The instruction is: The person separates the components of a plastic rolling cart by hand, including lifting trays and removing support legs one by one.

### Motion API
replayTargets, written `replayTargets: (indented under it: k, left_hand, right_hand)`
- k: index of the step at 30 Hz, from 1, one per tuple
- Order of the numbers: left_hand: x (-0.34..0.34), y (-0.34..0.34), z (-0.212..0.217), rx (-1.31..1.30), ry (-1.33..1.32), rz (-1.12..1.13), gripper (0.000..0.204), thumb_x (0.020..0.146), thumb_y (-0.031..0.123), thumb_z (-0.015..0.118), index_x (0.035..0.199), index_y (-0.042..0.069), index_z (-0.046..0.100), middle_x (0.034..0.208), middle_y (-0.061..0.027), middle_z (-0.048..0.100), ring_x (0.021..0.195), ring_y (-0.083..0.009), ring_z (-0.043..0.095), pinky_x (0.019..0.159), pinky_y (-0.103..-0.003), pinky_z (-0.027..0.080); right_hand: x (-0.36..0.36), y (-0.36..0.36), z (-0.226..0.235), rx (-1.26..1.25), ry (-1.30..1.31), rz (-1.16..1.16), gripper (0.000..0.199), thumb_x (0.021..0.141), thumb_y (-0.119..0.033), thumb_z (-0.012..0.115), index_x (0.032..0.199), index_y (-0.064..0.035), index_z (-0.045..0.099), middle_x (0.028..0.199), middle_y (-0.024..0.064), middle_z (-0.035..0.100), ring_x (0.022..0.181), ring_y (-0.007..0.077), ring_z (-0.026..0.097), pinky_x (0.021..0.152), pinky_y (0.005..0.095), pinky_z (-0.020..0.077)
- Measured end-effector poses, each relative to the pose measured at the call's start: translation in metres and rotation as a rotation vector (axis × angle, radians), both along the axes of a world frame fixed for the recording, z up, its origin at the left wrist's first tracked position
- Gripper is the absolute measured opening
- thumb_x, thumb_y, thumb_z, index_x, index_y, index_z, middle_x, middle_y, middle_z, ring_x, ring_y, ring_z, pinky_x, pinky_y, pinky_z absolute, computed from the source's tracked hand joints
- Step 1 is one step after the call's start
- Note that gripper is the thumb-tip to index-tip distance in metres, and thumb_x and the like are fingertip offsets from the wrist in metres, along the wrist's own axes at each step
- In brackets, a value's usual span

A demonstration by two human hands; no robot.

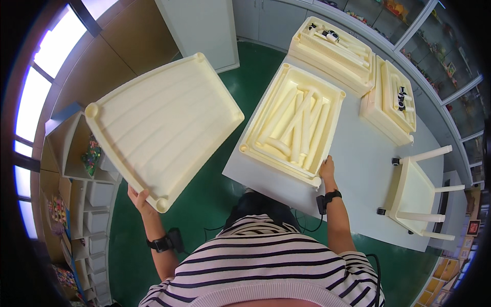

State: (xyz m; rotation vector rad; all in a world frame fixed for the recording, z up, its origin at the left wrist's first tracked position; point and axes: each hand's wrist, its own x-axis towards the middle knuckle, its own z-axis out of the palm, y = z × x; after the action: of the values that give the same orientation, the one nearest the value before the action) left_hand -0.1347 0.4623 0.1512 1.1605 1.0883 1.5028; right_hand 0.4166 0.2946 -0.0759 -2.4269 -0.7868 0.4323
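The left hand (139, 197) grips the near edge of a big cream tray (161, 128) held up over the green floor (204, 204), left of the bench (358, 174). The right hand (326, 169) holds the near corner of a cream box of tubes (294, 123) on the bench. Two more cream boxes (332, 48) sit behind.

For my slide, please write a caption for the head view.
Left hand lifts an empty cream tray aside; right hand holds a tray of cream tubes on the grey table.

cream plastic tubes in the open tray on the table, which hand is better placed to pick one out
Probably the right hand: it rests on the near corner of the cream plastic tray holding the cream plastic tubes. The left hand grips a large cream ribbed panel held off to the side.
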Motion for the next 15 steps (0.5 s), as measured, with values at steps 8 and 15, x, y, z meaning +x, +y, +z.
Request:
replayTargets:
  k: [8,15]
  left_hand:
    - [0.02,0.02,-0.021,-0.033,-0.091,-0.035,0.058,0.055,0.015,0.058,0.107,-0.008,0.046,0.088,-0.0095,0.055,0.073,-0.0176,0.056,0.066,-0.027,0.046]
    - [0.082,0.008,-0.027,-0.101,-0.234,-0.087,0.049,0.057,0.011,0.053,0.102,-0.007,0.046,0.085,-0.0104,0.056,0.073,-0.0192,0.057,0.065,-0.026,0.048]
  right_hand:
    - [0.012,-0.073,0.025,0.115,0.145,-0.083,0.024,0.085,-0.018,0.048,0.098,0.0023,0.045,0.091,0.0189,0.061,0.079,0.0263,0.06,0.067,0.035,0.0493]
    - [0.028,-0.154,0.044,0.09,0.183,-0.12,0.024,0.086,-0.02,0.048,0.094,0.0019,0.049,0.087,0.0194,0.063,0.077,0.0286,0.063,0.066,0.037,0.0491]
